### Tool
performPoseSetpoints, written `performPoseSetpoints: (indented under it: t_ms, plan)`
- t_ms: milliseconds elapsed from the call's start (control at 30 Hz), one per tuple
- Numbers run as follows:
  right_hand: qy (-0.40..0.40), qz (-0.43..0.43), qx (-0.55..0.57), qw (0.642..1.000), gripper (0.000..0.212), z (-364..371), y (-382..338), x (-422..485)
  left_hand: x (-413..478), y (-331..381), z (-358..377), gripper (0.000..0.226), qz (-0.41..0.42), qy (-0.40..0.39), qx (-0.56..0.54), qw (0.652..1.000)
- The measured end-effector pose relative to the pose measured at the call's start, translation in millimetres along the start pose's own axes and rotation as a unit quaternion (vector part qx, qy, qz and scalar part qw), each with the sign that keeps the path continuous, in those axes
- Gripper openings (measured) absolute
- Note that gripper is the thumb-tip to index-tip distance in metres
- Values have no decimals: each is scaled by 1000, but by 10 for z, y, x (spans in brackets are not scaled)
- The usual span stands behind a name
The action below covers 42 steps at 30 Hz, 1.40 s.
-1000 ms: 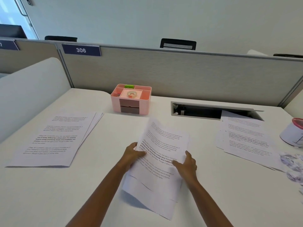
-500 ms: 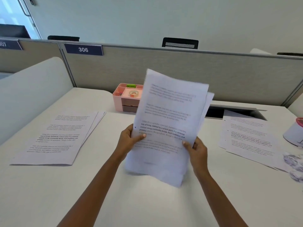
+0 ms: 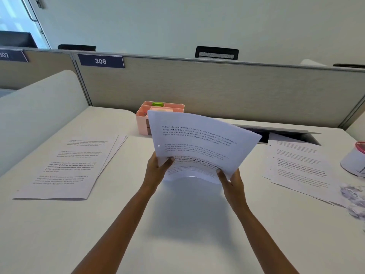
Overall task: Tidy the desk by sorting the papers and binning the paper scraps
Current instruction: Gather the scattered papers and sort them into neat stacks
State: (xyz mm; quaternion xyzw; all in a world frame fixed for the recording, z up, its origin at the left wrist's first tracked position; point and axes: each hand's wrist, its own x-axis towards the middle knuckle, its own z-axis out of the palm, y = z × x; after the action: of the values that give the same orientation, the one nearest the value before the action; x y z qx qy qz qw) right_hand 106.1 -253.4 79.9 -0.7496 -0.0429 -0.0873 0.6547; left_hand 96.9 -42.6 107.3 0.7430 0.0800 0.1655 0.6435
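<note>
White desk (image 3: 177,224) surface shows below both forearms. Above it the left hand (image 3: 158,171) pinches the lower left edge of a sheaf of printed sheets (image 3: 199,143), thumb on the front face. The right hand (image 3: 231,180) curls round the lower right corner. The sheaf is lifted clear of the desk, tilted back and bowed between the two holds; it looks like a few sheets, though the count is hard to read. Well left of the grip a left stack (image 3: 75,165) of printed papers lies flat, slightly fanned. Right of the grip a right stack (image 3: 300,167) lies flat, with crumpled paper scraps (image 3: 353,196) at its near right corner and a white tub (image 3: 355,161) with a pink rim on its far right side. Behind the grip, partly hidden by the sheaf, a pink organiser (image 3: 142,123) stands before the grey partition (image 3: 217,88) labelled 306.
</note>
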Motion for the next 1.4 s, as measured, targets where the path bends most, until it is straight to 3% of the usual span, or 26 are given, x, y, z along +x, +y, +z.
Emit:
performPoseSetpoints:
  t_ms: [267,467,733,1167,1400]
  plan:
    - [71,-27,1,997,10,5,-76,-54,-97,-56,42,13,14,28,-8,999]
    - [27,37,-83,995,18,-37,194,-175,-285,-329,9,29,-69,-26,47,996]
    - [-28,73,-122,989,22,90,247,-301,-424,-503,-212,18,-109,46,71,990]
    - [-128,94,-115,981,24,1453,-53,-443,-173,-688,-1480,35,-108,202,210,951]
    - [-184,115,-111,970,27,2485,-224,-542,43,-786,-2463,34,-143,239,242,929]
